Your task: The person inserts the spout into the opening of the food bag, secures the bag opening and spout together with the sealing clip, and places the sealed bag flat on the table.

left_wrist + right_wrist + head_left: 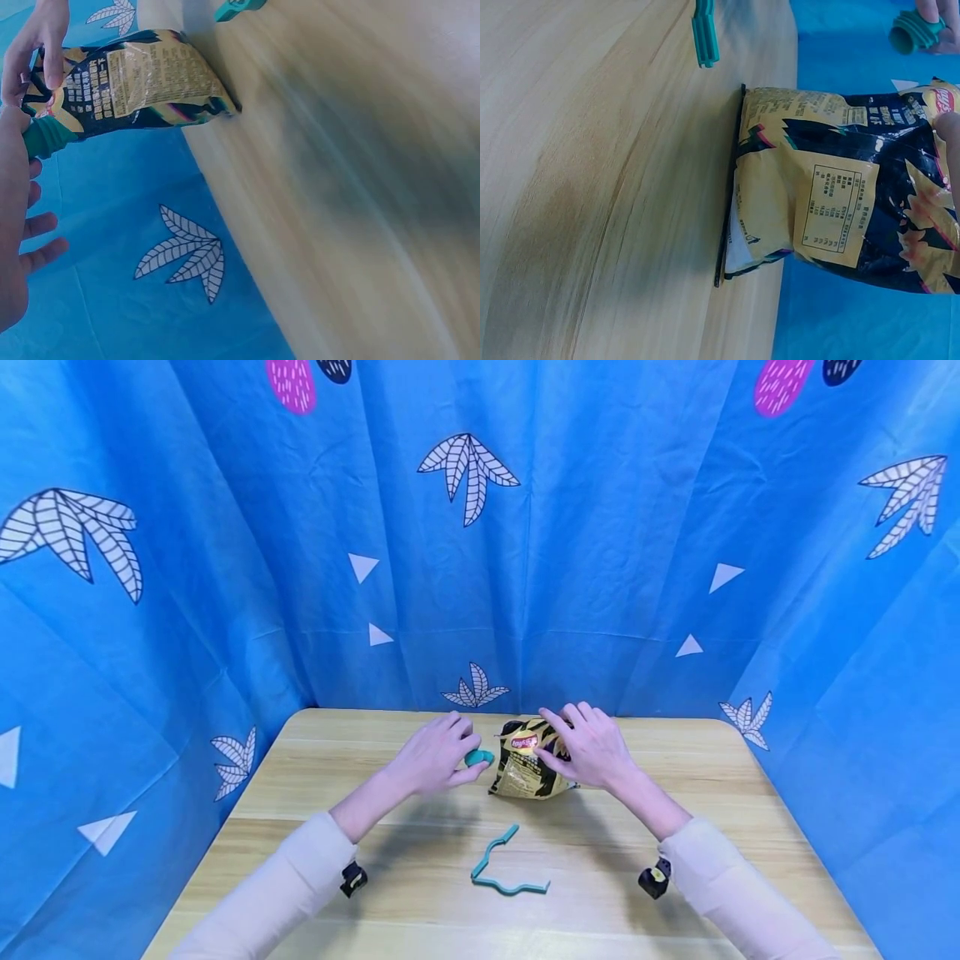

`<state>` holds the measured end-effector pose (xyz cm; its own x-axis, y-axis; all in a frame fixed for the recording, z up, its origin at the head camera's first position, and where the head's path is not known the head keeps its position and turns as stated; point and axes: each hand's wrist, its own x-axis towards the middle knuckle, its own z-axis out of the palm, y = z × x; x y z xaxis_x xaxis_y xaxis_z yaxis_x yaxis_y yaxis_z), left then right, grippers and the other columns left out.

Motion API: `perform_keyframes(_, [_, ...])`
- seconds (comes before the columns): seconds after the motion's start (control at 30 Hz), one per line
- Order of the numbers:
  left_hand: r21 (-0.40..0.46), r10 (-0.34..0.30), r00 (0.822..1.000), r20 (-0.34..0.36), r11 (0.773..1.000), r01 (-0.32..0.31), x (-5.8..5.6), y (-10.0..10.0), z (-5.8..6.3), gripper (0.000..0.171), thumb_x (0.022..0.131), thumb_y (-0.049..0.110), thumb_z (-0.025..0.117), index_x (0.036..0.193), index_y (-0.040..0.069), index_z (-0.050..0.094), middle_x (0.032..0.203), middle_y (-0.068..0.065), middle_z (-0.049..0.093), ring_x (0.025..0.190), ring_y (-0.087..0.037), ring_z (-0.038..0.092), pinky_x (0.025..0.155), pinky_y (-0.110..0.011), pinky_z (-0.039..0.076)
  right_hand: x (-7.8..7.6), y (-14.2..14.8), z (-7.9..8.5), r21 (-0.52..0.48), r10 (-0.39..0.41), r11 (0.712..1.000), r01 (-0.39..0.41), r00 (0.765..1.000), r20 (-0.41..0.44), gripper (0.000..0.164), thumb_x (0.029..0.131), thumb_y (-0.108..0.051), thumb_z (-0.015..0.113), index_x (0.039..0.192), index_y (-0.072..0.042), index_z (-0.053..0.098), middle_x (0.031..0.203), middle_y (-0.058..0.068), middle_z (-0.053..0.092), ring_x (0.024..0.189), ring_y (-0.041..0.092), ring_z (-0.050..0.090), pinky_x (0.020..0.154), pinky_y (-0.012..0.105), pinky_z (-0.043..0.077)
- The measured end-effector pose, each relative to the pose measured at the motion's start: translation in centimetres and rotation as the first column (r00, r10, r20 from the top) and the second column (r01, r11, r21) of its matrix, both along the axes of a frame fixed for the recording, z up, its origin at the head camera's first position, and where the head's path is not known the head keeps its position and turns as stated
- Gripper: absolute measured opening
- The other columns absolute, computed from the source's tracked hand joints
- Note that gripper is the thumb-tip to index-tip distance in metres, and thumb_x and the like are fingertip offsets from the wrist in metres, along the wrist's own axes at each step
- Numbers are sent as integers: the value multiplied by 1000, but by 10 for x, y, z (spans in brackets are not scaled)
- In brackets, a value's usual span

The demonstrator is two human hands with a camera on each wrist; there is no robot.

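Note:
My left hand (435, 753) pinches a green ribbed, hollow screw cap (909, 36) between thumb and fingers, just left of the snack bag. The black-and-gold snack bag (528, 777) with a red-and-yellow logo stands near the table's back edge. Its upper part is gripped by my right hand (592, 747), with the thumb on the front. In the left wrist view the cap (49, 136) appears beside the bag's top; whether they touch I cannot tell. A teal hinged bag clip (480, 872) lies spread in a V on the table, in front of both hands.
The light wooden table (315, 827) has rounded back corners. A blue patterned curtain (600, 568) hangs close behind it and along both sides. Small black cameras (354, 878) are strapped at both wrists.

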<state>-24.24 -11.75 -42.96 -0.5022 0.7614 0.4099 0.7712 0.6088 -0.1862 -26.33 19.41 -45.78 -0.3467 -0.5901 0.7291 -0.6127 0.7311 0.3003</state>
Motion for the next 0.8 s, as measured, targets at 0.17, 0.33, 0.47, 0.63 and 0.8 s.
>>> perform_keyframes(0.17, [10,-29,998,-49,1000,30,-4,4,7,32,99,47,63,86,18,57,89,0,55,81,-17,45,67,-26,37,0,0,0,-1,8,1000,-8,1000,-8,64,92,-62,60,127,-10,72,88,8,63,71,25,54,56,33,40])
perform_keyframes(0.33, [9,-32,999,-38,999,32,-8,7,11,33,100,47,62,87,18,58,89,0,55,81,-17,45,66,-25,35,0,0,0,4,6,1000,-6,1000,0,64,92,-62,61,127,-9,72,88,8,63,71,25,53,56,33,40])
perform_keyframes(0.47, [17,-25,999,-27,1000,26,-11,8,15,32,100,46,63,88,17,59,92,0,57,83,-17,48,68,-27,39,0,-1,1,4,0,1000,0,1000,8,64,92,-62,61,128,-10,72,89,8,63,71,25,53,56,34,41])
perform_keyframes(0.63, [34,-28,1000,-13,999,28,-15,10,21,31,101,46,62,89,17,60,94,0,60,84,-17,51,70,-28,44,1,-2,2,2,-3,1000,3,1000,23,63,92,-61,62,128,-10,72,90,8,63,72,25,54,56,34,42])
perform_keyframes(0.8, [45,-29,1000,3,999,29,-19,11,22,31,101,45,62,89,17,60,95,-1,61,85,-18,52,71,-29,45,1,-1,2,4,-4,1000,4,999,35,63,91,-60,64,129,-10,72,90,9,63,72,26,54,56,34,42])
